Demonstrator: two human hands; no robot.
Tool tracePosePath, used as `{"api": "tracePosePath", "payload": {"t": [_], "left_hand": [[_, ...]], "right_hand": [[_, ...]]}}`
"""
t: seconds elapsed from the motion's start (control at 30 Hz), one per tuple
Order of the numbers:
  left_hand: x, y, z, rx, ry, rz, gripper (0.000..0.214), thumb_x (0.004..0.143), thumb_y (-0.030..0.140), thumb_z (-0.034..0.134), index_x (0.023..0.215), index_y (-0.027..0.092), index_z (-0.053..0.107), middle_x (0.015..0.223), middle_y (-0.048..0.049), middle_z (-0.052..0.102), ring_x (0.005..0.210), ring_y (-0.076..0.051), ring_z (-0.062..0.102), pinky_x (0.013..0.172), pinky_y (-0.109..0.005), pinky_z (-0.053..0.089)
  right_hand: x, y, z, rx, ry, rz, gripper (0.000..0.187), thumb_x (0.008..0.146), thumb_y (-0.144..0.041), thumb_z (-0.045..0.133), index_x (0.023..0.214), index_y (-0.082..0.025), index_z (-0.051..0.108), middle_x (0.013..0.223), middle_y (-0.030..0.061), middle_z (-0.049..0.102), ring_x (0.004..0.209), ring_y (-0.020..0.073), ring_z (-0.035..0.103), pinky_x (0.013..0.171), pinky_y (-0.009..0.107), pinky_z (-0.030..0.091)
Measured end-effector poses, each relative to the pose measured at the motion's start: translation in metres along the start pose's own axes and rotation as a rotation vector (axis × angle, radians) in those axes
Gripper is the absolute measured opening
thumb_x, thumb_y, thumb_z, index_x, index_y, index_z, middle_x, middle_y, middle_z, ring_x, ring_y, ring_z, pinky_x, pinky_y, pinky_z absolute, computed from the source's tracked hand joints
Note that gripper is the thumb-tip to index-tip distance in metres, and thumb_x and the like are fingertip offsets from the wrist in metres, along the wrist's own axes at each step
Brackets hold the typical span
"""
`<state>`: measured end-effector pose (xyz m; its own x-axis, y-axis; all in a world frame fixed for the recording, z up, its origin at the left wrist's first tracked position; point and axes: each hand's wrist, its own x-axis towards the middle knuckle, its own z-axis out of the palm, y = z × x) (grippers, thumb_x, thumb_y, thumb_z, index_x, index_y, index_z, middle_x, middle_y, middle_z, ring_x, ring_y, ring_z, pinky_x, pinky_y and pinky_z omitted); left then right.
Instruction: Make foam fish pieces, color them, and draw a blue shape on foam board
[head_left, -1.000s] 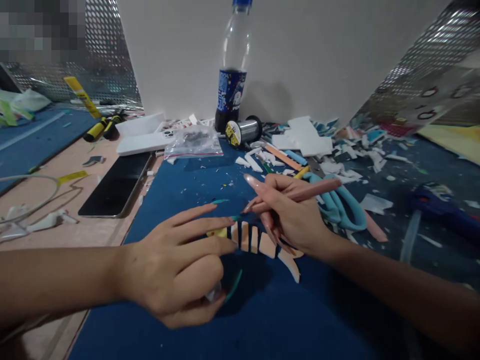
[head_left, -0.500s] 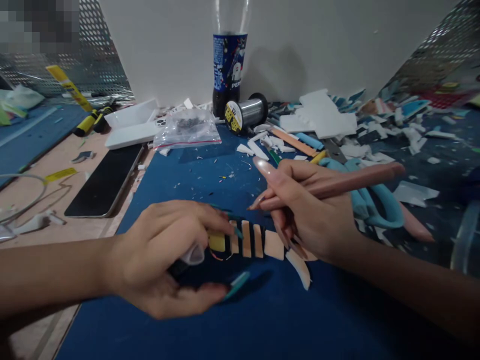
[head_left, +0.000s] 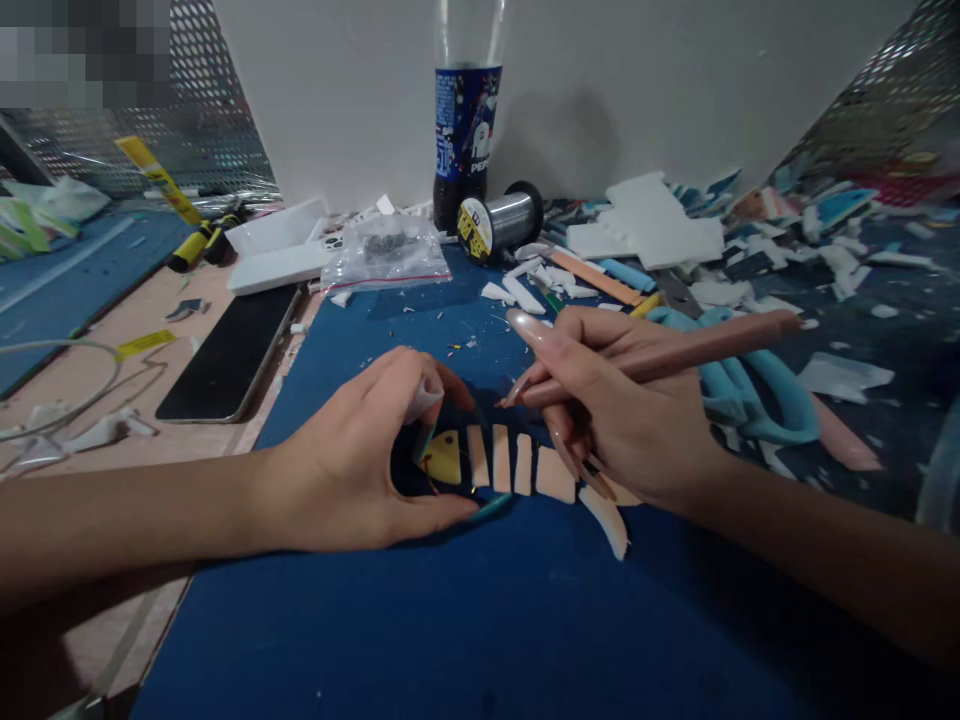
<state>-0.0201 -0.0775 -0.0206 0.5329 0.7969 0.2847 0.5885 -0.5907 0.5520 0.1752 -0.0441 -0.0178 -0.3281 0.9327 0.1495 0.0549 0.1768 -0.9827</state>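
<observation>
A row of small cut pieces lies on the blue mat (head_left: 450,620): a yellow piece (head_left: 444,460) at the left, then several peach strips (head_left: 517,465), and a curved peach piece (head_left: 609,523) at the right end. My left hand (head_left: 360,465) curls around the yellow piece, thumb and fingertips touching the mat, with a small white scrap (head_left: 424,400) tucked in its fingers. My right hand (head_left: 622,410) rests over the right end of the row and grips a pink pen-like tool (head_left: 675,355), tip pointing left.
A cola bottle (head_left: 465,130) and a wire spool (head_left: 501,220) stand at the back. A plastic bag (head_left: 384,255), a black phone (head_left: 229,350), white boxes (head_left: 277,255), blue scissors (head_left: 742,385) and many foam scraps (head_left: 750,270) surround the mat.
My left hand has drawn its stretched fingers in and curled around the yellow piece, bringing a white scrap up in its fingers. My right hand holds still with the tool.
</observation>
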Motion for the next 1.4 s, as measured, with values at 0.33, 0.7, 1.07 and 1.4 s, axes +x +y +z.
{"api": "tracePosePath", "payload": {"t": [0.33,0.7,1.07,1.4], "left_hand": [[0.004,-0.001,0.003,0.117,0.009,0.066,0.056,0.060,0.049,0.076,0.081,0.020,0.032,0.096,-0.0103,0.058,0.090,-0.023,0.060,0.063,-0.033,0.053],[0.003,0.003,0.008,0.107,0.041,-0.013,0.045,0.069,0.038,0.073,0.077,0.020,0.032,0.091,-0.0065,0.061,0.084,-0.020,0.061,0.063,-0.030,0.050],[0.008,0.004,0.007,-0.006,0.033,-0.136,0.047,0.069,0.037,0.072,0.078,0.022,0.029,0.095,-0.0046,0.055,0.083,-0.018,0.054,0.063,-0.030,0.045],[0.002,0.001,0.008,-0.110,0.183,0.081,0.040,0.073,0.026,0.071,0.076,0.021,0.031,0.095,-0.0042,0.055,0.082,-0.015,0.056,0.069,-0.029,0.047]], "right_hand": [[0.000,0.000,0.002,0.006,-0.013,-0.017,0.035,0.084,-0.038,0.058,0.056,-0.020,0.046,0.034,-0.0077,0.044,0.020,0.0043,0.038,0.021,0.015,0.030],[0.003,0.002,-0.001,0.130,0.020,-0.045,0.035,0.086,-0.031,0.055,0.054,-0.020,0.044,0.035,-0.0077,0.045,0.021,0.0045,0.038,0.023,0.016,0.033],[0.005,0.005,-0.002,0.247,0.007,-0.090,0.036,0.086,-0.022,0.053,0.052,-0.020,0.044,0.032,-0.0079,0.043,0.020,0.0054,0.037,0.023,0.016,0.033],[0.004,0.005,-0.004,0.301,0.021,-0.180,0.033,0.085,-0.028,0.055,0.053,-0.020,0.046,0.033,-0.0075,0.044,0.021,0.0068,0.038,0.024,0.020,0.033]]}}
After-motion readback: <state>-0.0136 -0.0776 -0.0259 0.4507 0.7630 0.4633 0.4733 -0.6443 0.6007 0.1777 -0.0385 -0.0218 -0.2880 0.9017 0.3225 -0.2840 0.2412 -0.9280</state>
